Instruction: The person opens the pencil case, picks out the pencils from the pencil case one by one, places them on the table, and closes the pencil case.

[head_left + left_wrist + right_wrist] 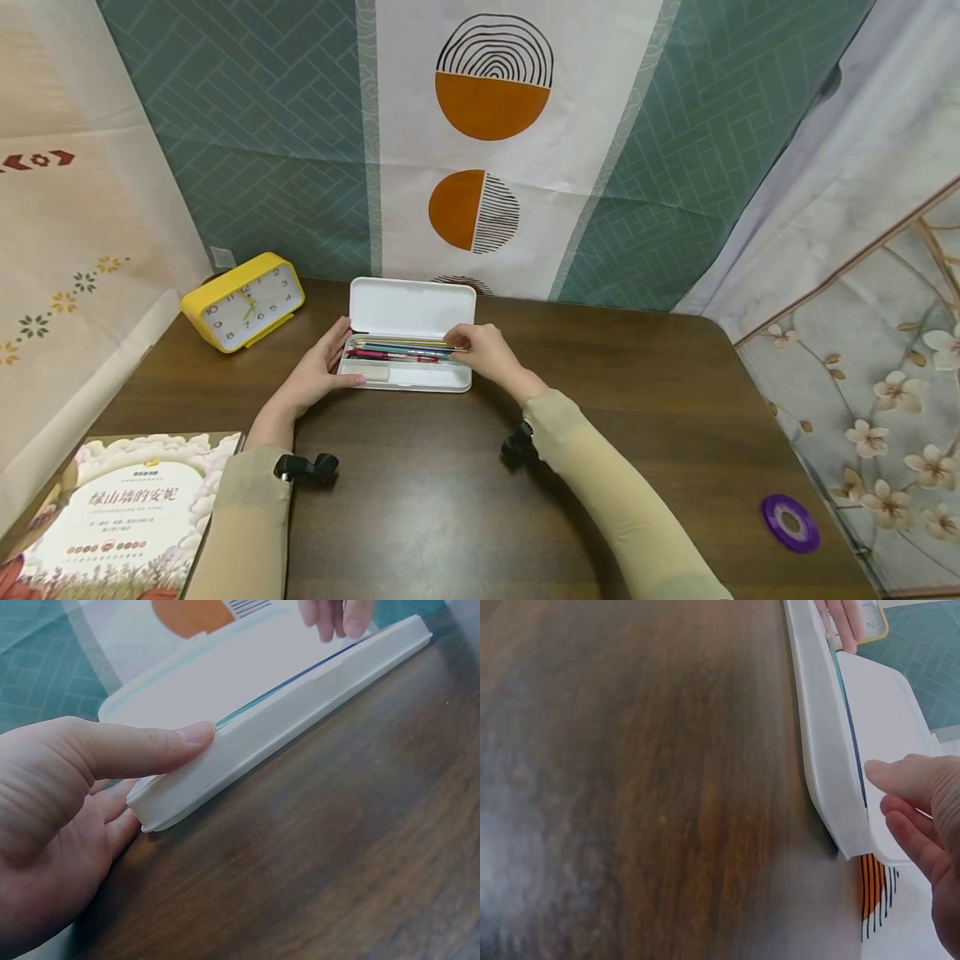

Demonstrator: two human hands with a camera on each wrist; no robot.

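Note:
A white pencil case [429,379] lies on the table with its lid [412,306] raised at the back. Inside are several pencils and pens [397,348] lying lengthwise, and a whitish block [369,372] at the front left. My left hand [321,367] holds the case's left end, its thumb [169,746] on the front rim and fingers behind the end wall. My right hand [486,354] is over the case's right end, thumb and fingertips at the pencil ends. A blue pencil [853,735] shows above the rim beside my right thumb; I cannot tell whether it is pinched.
A yellow alarm clock [243,304] stands at the table's back left. At the front left lies an illustrated book [123,517]. A purple ring-shaped roll [791,523] sits near the right edge. Patterned curtains [637,167] hang behind the table.

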